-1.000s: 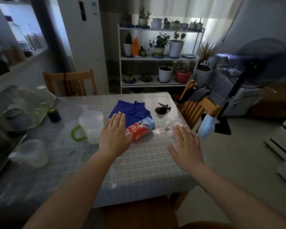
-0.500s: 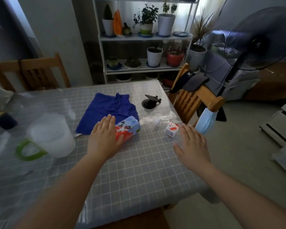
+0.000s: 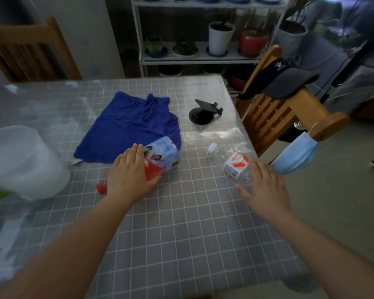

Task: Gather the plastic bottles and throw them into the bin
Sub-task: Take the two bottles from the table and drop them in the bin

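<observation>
Hands nearer crinkled plastic bottles

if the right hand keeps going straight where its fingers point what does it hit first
Probably the clear water bottle lying on the table: the right hand has its fingertips already at or over its lower end, though contact is unclear.
</observation>
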`<state>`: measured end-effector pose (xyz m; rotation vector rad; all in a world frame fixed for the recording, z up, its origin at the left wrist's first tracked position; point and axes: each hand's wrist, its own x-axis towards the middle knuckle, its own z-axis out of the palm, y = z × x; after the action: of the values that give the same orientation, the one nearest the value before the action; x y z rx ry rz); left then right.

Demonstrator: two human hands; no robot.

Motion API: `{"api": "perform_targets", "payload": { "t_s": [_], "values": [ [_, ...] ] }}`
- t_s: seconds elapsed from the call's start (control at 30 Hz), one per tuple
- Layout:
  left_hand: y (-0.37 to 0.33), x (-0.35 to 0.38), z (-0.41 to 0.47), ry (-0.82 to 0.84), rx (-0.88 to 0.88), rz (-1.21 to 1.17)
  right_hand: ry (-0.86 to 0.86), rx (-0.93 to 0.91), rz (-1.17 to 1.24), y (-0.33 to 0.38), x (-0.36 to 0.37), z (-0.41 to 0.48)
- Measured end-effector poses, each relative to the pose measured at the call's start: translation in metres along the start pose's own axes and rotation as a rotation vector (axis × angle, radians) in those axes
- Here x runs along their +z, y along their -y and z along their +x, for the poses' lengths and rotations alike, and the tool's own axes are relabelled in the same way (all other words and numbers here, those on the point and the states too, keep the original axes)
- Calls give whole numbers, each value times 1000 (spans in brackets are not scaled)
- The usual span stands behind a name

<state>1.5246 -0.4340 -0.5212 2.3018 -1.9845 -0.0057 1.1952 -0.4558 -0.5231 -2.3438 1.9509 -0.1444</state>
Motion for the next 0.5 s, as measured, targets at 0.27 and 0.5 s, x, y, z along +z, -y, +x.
{"api": "perform_targets", "payload": {
  "t_s": [0.27,0.5],
  "values": [
    [-5,-15,-10,1,-6,-13,-82,-43,52,13,-18,8],
    [11,-84,-31,-163,-160,-94,-228,-68,335,79,-64,15]
  ]
}}
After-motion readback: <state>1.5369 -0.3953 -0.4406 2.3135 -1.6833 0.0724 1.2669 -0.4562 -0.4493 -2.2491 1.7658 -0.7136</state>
